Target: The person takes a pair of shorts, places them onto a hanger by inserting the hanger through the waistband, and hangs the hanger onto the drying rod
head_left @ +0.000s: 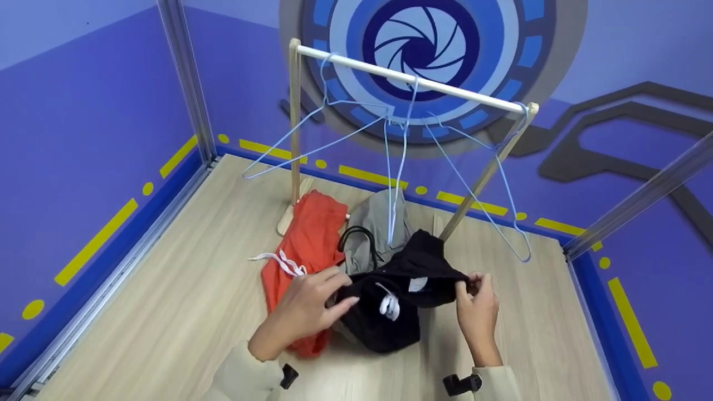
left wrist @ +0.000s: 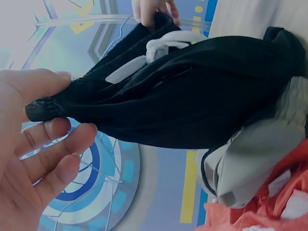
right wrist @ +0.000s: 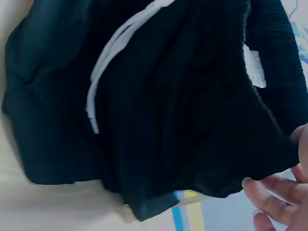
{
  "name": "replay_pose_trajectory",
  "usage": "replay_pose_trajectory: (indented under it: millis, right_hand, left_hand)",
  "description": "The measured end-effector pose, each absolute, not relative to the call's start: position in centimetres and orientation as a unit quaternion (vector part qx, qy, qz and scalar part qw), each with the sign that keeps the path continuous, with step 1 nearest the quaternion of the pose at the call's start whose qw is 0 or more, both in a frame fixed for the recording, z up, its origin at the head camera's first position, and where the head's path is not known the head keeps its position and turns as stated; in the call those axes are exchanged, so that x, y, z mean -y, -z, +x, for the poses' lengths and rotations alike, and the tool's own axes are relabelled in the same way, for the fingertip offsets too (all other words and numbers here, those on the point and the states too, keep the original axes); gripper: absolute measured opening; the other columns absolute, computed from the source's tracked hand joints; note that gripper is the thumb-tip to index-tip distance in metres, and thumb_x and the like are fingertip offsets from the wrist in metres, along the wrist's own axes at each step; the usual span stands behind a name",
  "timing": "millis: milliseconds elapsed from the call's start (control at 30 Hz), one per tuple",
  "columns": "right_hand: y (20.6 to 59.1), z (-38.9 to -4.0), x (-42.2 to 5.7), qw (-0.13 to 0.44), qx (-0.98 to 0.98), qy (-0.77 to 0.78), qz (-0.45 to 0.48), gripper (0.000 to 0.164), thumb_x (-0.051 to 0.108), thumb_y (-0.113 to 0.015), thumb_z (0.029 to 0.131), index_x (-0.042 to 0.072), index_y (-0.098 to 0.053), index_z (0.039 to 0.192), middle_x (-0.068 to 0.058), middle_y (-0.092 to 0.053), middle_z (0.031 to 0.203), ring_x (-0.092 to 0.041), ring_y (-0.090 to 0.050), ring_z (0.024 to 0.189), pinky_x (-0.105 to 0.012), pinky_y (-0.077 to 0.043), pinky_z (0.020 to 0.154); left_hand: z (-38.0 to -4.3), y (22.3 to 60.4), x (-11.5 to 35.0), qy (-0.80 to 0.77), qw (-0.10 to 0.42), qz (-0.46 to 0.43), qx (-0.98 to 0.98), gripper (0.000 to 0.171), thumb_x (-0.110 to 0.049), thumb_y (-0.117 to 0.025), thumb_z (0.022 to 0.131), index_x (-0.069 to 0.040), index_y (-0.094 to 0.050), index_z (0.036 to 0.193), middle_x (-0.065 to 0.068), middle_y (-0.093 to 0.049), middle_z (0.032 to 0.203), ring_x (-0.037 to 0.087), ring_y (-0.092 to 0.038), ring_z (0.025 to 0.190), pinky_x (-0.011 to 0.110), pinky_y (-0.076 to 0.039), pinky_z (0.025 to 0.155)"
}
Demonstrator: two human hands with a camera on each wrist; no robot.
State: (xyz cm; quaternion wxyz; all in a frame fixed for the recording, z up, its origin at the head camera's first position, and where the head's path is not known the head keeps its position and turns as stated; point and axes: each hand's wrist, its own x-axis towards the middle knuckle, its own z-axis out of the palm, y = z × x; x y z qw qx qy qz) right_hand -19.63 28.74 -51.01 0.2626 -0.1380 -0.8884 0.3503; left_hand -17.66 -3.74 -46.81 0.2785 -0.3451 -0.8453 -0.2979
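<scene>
A pair of black shorts (head_left: pixel 384 334) with a white drawstring (left wrist: pixel 156 50) is stretched between my two hands, its waistband spread apart. My left hand (head_left: pixel 303 303) pinches one end of the waistband between thumb and fingers, as the left wrist view shows. At the opposite end, my right hand (head_left: pixel 479 312) grips the waistband with thumb and fingertips. Inside the opening a white label (right wrist: pixel 255 67) shows. Behind the black shorts lies a grey garment (head_left: pixel 379 217) with a black cord, partly covered. An orange garment (head_left: pixel 317 223) with a white drawstring lies to the left, near my left hand.
A wooden rack (head_left: pixel 295 122) with a white rail (head_left: pixel 390 72) stands behind the clothes. Blue wire hangers hang from it: a left hanger (head_left: pixel 312 149), a middle hanger (head_left: pixel 405 150) and a right hanger (head_left: pixel 504 172). Purple walls enclose the wood-grain table (head_left: pixel 167 278).
</scene>
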Motion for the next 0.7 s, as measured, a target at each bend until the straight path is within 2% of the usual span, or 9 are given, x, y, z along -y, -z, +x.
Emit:
replay_pose_trajectory:
  millis: [333,700]
  right_hand:
    - [48.4,-18.4,-28.5,0.278,0.864,-0.404,-0.116,0.015,0.013,-0.063,0.08,0.015,-0.056,0.093,0.004,-0.063,0.076,-0.003,-0.052,0.064,-0.014,-0.038,0.059]
    - [45.6,-16.7,-27.8,0.29,0.846,-0.443,-0.062,0.014,0.005,-0.062,0.079,0.015,-0.062,0.09,0.004,-0.058,0.069,-0.007,-0.051,0.061,-0.015,-0.039,0.057]
  left_hand:
    - [-19.0,45.9,5.3,0.298,0.293,-0.332,0.846,0.018,-0.03,-0.068,0.081,-0.016,-0.06,0.089,-0.007,-0.054,0.078,0.0,-0.034,0.048,0.01,-0.021,0.044]
    - [-19.9,43.3,6.9,0.265,0.31,-0.32,0.855,0.019,-0.032,-0.068,0.081,-0.018,-0.06,0.091,-0.008,-0.054,0.078,0.0,-0.032,0.049,0.012,-0.022,0.043]
